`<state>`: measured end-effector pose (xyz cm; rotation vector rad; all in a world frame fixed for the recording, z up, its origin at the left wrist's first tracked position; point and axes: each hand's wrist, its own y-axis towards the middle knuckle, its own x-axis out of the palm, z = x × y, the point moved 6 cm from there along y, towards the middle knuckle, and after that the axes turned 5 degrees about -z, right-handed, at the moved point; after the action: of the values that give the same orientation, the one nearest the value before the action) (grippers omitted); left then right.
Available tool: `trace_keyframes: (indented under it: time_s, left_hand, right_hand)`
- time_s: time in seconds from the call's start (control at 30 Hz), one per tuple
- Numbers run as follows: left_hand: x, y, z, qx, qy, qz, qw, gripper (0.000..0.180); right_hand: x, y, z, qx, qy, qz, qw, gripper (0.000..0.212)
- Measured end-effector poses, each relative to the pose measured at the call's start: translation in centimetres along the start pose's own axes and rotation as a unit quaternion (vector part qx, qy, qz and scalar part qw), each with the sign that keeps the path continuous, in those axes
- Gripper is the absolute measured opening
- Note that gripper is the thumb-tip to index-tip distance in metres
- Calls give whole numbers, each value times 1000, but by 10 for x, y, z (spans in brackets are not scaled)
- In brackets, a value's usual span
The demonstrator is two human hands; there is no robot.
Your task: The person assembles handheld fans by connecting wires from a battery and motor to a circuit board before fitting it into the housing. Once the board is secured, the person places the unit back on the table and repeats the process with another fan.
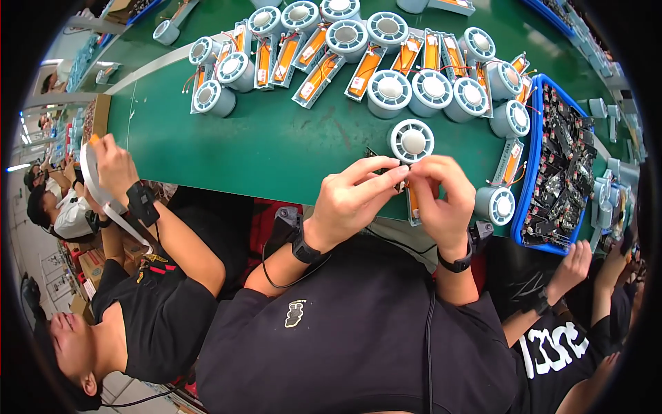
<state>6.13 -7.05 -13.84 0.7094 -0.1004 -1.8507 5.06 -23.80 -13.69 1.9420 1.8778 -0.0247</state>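
Observation:
Close to the table's near edge, my two hands meet at the fingertips just below a light-blue handheld fan (412, 141). My left hand (352, 200) is closed in a pinch, and bits of a small dark circuit board (400, 186) show at its fingers. The fingers of my right hand (445, 196) are pinched together right beside it; what lies between them is hidden. Under my hands runs the fan's handle, with a strip of its orange battery (414, 205) showing. The fan's round head faces up, beyond my fingertips.
Several open fans with orange batteries and loose wires (365, 72) line the far side of the green table (207, 152). At right stands a blue tray (527, 172) heaped with black circuit boards. A co-worker's hand (116, 165) holds a white strip at left; another person's hand (571, 265) is at right.

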Motion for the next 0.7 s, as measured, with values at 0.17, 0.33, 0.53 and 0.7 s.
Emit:
trace_keyframes:
  time_s: [0.17, 0.33, 0.53, 0.7]
  left_hand:
    - [-9, 3, 6, -28, -26, -4, 999, 34]
    - [-7, 2, -3, -21, -79, -11, 997, 32]
    - [-5, 4, -5, -31, -98, -31, 994, 32]
    - [-5, 7, -4, -22, -75, -45, 996, 32]
  right_hand:
    - [7, -2, 6, 12, 34, -62, 997, 16]
    - [8, 2, -4, -65, 13, -81, 995, 16]
    - [6, -1, -4, -34, -7, -113, 993, 24]
    - [5, 3, -9, -20, -14, -122, 992, 37]
